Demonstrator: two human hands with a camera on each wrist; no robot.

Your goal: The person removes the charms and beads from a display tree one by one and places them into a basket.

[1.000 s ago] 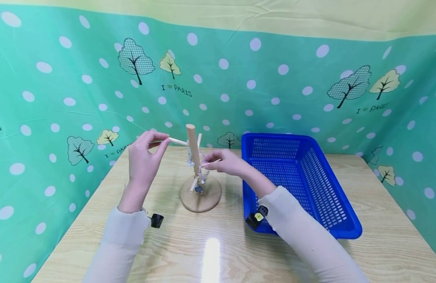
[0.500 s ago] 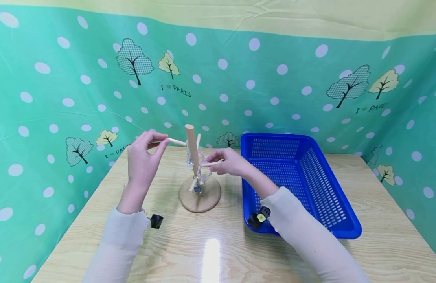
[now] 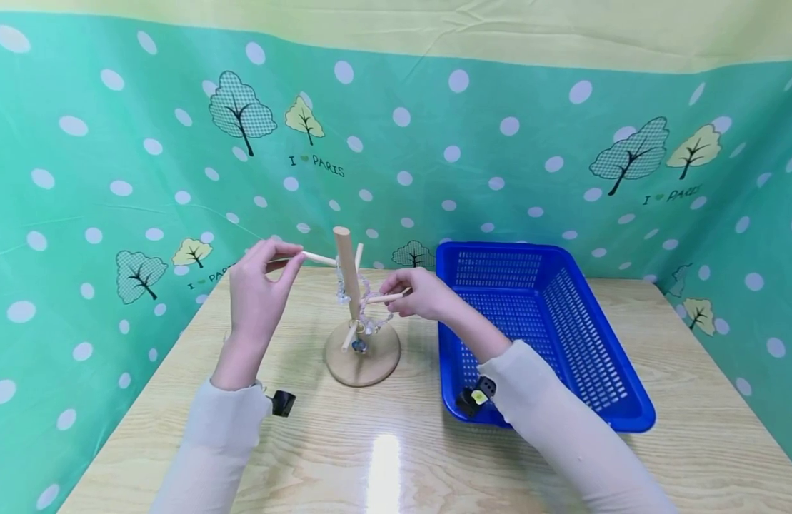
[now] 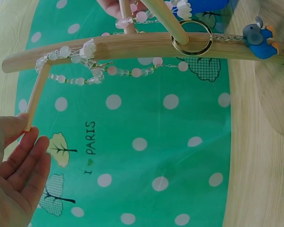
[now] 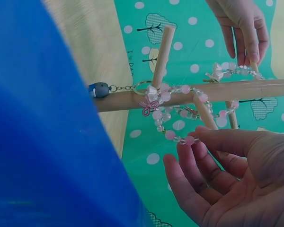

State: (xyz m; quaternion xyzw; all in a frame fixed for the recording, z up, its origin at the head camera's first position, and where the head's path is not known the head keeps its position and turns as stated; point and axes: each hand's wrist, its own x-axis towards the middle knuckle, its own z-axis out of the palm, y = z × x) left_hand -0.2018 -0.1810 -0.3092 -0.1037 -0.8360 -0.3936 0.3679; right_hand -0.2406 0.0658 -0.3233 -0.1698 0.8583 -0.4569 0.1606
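Observation:
A wooden peg stand [image 3: 347,268] stands on a round base. My left hand [image 3: 257,289] pinches the tip of its upper left peg [image 4: 37,97] between thumb and fingers. A clear beaded bracelet [image 4: 65,52] hangs on that peg near the post. At the right peg [image 3: 384,298], my right hand [image 3: 418,294] pinches a pink and clear beaded bracelet [image 5: 170,135] by one bead. This bracelet loops around the peg, with a pink bow charm [image 5: 150,105] on it. From the front peg [image 5: 163,56], a keychain with a blue and grey figure [image 4: 260,38] hangs by its ring.
A blue plastic basket [image 3: 537,248] with perforated walls stands right of the stand, under the right forearm. Behind the wooden table [image 3: 331,457] hangs a green dotted curtain [image 3: 421,178] printed with trees.
My right hand has shifted slightly right, drawing the pink bracelet outward along the right peg, whose tip has come into view. The left hand keeps its pinch on the upper left peg.

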